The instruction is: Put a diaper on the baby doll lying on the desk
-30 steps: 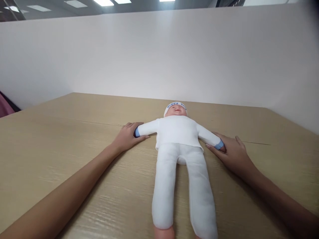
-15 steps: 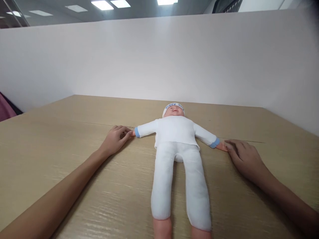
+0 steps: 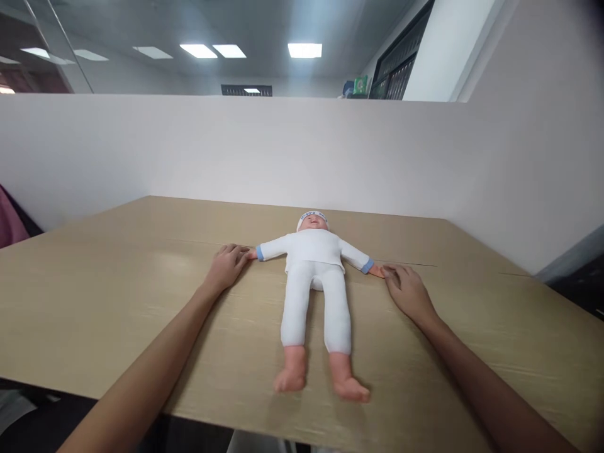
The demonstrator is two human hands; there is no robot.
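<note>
A baby doll (image 3: 315,277) in a white suit and white cap lies face up on the wooden table (image 3: 94,296), arms spread and bare feet toward me. My left hand (image 3: 226,265) rests palm down at the doll's blue-cuffed arm on the left, its curled fingertips closed at the doll's small hand. My right hand (image 3: 408,290) lies on the table at the other arm, with its bent fingers meeting the doll's hand there.
A white partition (image 3: 236,151) runs along the table's far side and right side. The table's near edge (image 3: 226,423) shows below the doll's feet. Something pink (image 3: 9,223) sits at the far left. Ceiling lights and a dark window frame lie beyond.
My hands have slid outward from the doll's sleeves to its small hands. The view has pulled back and risen, so the doll's feet and the table's near edge now show.
</note>
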